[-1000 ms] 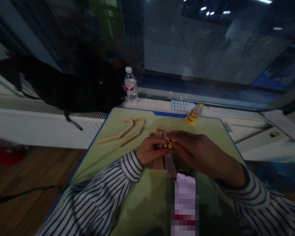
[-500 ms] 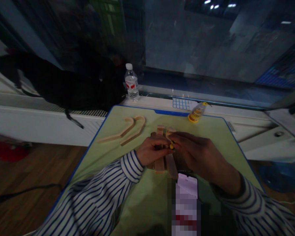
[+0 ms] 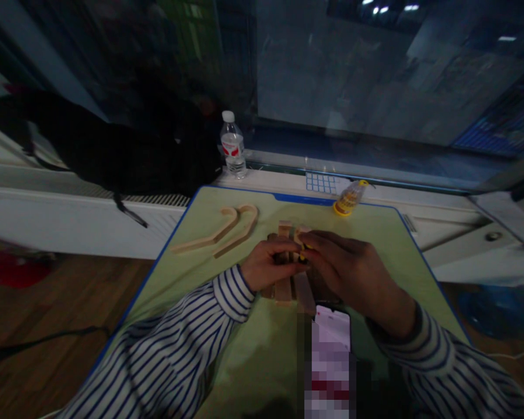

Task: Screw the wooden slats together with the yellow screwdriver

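Note:
My left hand (image 3: 266, 265) is closed, its thumb and forefinger reaching round a small yellow-and-black piece (image 3: 304, 251). My right hand (image 3: 358, 267) pinches the same piece from the other side; the fingers hide most of it, so its kind is unclear. Beneath both hands two pale wooden strips (image 3: 283, 291) lie side by side on a dark brown block (image 3: 323, 286), partly covered by the fingers. Two hook-ended wooden pieces (image 3: 240, 235) lie to the left on the pale green table (image 3: 244, 361).
A lit phone (image 3: 333, 326) lies near me, just below the block. A clear bottle with a yellow cap and base (image 3: 350, 199) tilts at the table's back edge. On the sill stand a water bottle (image 3: 233, 148) and a black bag (image 3: 148, 157).
The fingers of both hands have shifted slightly, and the small piece has turned, with less of its round yellow part showing. Everything else on the table stays where it was.

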`<move>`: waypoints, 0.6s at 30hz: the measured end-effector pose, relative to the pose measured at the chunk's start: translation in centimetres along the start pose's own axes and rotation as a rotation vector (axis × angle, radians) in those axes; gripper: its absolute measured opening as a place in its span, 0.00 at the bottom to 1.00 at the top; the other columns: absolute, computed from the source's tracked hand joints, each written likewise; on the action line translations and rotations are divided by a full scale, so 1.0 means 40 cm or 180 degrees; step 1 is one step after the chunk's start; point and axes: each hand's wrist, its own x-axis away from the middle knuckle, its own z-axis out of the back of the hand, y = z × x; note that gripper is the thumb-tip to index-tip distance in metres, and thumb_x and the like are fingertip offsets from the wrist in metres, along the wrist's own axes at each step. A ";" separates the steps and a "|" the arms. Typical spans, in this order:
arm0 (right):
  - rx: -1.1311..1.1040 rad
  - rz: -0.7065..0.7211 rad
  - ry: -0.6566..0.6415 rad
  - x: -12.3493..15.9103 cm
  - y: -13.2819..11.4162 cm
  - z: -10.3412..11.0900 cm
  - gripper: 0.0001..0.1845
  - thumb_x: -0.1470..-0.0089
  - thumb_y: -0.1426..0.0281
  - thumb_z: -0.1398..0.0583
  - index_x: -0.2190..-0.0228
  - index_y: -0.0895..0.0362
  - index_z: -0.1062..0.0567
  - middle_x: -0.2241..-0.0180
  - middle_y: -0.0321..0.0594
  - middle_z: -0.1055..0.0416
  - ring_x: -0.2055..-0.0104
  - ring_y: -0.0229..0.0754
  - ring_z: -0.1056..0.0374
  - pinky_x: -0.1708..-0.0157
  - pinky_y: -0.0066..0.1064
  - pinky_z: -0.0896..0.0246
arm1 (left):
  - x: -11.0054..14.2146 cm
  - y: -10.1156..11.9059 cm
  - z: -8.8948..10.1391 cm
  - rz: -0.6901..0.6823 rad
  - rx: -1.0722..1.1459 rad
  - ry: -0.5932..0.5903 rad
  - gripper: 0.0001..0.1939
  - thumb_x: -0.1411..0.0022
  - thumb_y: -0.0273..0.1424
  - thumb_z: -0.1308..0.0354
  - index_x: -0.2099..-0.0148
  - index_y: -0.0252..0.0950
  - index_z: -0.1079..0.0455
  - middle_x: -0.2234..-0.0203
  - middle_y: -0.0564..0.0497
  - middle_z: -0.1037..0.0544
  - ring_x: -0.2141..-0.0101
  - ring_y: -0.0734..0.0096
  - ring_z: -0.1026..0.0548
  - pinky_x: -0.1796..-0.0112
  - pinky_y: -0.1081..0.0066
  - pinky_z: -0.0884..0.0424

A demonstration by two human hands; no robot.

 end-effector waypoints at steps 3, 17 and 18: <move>-0.0014 -0.0009 -0.0054 -0.005 -0.002 0.005 0.15 0.39 0.69 0.47 0.51 0.54 0.32 0.49 0.42 0.29 0.54 0.44 0.28 0.55 0.38 0.31 | 0.000 -0.003 -0.003 0.0077 0.0123 0.0116 0.12 0.51 0.33 0.34 0.64 0.33 0.24 0.68 0.49 0.20 0.64 0.66 0.24 0.58 0.70 0.30; -0.0517 0.0158 -0.0499 -0.031 0.010 0.037 0.17 0.38 0.71 0.49 0.49 0.57 0.33 0.48 0.44 0.30 0.50 0.43 0.31 0.51 0.39 0.33 | 0.001 -0.010 -0.008 -0.0012 0.0125 0.0225 0.10 0.50 0.33 0.34 0.65 0.33 0.24 0.68 0.50 0.20 0.66 0.69 0.24 0.61 0.72 0.28; -0.0508 0.0139 -0.0493 -0.030 0.010 0.038 0.16 0.38 0.71 0.49 0.50 0.56 0.32 0.48 0.43 0.30 0.50 0.43 0.31 0.52 0.40 0.32 | 0.001 -0.009 -0.007 -0.0025 0.0108 0.0192 0.09 0.49 0.32 0.35 0.65 0.34 0.24 0.68 0.49 0.20 0.65 0.69 0.24 0.61 0.72 0.28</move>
